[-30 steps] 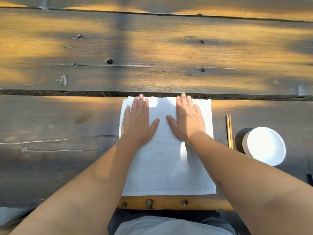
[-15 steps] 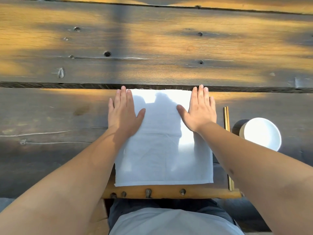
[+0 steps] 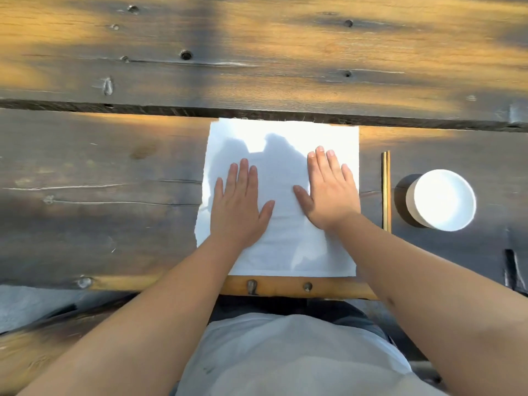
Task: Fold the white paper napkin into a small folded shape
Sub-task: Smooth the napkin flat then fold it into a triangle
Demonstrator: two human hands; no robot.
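Note:
The white paper napkin (image 3: 283,138) lies spread flat as a square on the near plank of the wooden table, its far edge at the gap between planks. My left hand (image 3: 238,207) presses palm down on its left half, fingers together and extended. My right hand (image 3: 328,192) lies palm down on its right half, thumb pointing inward. Neither hand grips anything. Both forearms cover the napkin's near corners.
A pair of wooden chopsticks (image 3: 385,190) lies just right of the napkin, pointing away from me. A white bowl (image 3: 441,200) stands further right. A dark gap (image 3: 143,108) splits the table planks. The table's near edge (image 3: 285,287) runs just below the napkin.
Both hands slid from the napkin's far outer edges back toward me and inward, to its middle. The far strip of the napkin now lies uncovered.

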